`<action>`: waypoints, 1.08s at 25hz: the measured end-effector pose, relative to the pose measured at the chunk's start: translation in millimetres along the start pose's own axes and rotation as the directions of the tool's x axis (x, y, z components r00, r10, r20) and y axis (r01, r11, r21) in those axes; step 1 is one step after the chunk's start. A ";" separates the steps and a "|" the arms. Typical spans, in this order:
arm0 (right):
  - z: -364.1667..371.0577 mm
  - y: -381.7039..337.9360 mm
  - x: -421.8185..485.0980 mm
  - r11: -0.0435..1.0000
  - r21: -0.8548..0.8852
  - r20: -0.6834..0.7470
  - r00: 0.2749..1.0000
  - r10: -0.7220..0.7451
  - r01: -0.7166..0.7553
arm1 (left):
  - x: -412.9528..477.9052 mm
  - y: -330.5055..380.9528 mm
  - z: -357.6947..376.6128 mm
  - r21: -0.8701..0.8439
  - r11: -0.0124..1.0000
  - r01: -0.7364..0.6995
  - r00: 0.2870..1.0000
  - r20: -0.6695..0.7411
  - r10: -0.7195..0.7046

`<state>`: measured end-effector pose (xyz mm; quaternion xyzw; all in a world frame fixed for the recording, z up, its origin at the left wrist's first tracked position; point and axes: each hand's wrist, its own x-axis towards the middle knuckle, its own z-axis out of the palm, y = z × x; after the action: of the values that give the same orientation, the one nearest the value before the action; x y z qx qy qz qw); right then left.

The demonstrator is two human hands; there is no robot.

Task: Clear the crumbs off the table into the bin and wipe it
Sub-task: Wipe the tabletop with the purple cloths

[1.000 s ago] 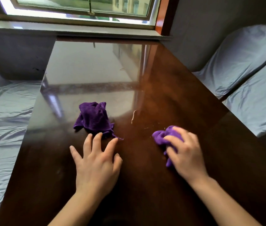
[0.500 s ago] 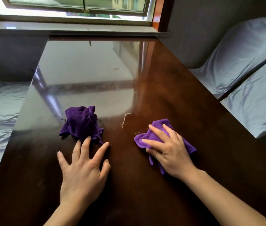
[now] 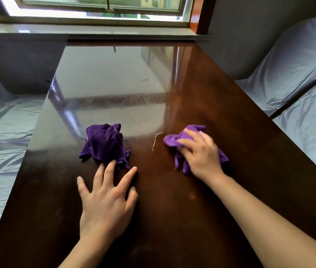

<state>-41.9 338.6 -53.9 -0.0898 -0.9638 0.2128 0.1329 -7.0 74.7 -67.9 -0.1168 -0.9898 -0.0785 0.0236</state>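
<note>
My right hand (image 3: 201, 153) presses a light purple cloth (image 3: 174, 139) flat onto the glossy dark wooden table (image 3: 221, 105), right of centre. A thin pale streak of crumbs (image 3: 155, 141) lies just left of that cloth, and a small scrap (image 3: 145, 80) sits farther back. A second, darker purple cloth (image 3: 105, 144) lies crumpled left of centre, with specks of dirt at its edges. My left hand (image 3: 107, 200) rests flat on the table with fingers spread, its fingertips touching that cloth's near edge. No bin is in view.
Chairs in pale grey covers (image 3: 292, 62) stand along the table's right side, and more grey fabric (image 3: 0, 120) lies along the left. A window sill (image 3: 87, 32) runs behind the table's far end.
My right hand has slid the light purple cloth away from me and leftward, toward the crumb streak. My left hand has stayed by the dark cloth.
</note>
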 end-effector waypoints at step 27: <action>7.1 -19.2 -0.9 0.947 0.057 -0.004 0.949 -0.316 0.316 | 0.1 2.2 -5.0 -0.005 1.000 -0.004 1.000 0.027 0.004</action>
<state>-45.3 318.5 -51.9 0.0702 -0.9597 0.2163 0.1651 -6.4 76.0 -62.6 -0.1197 -0.9896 -0.0792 0.0102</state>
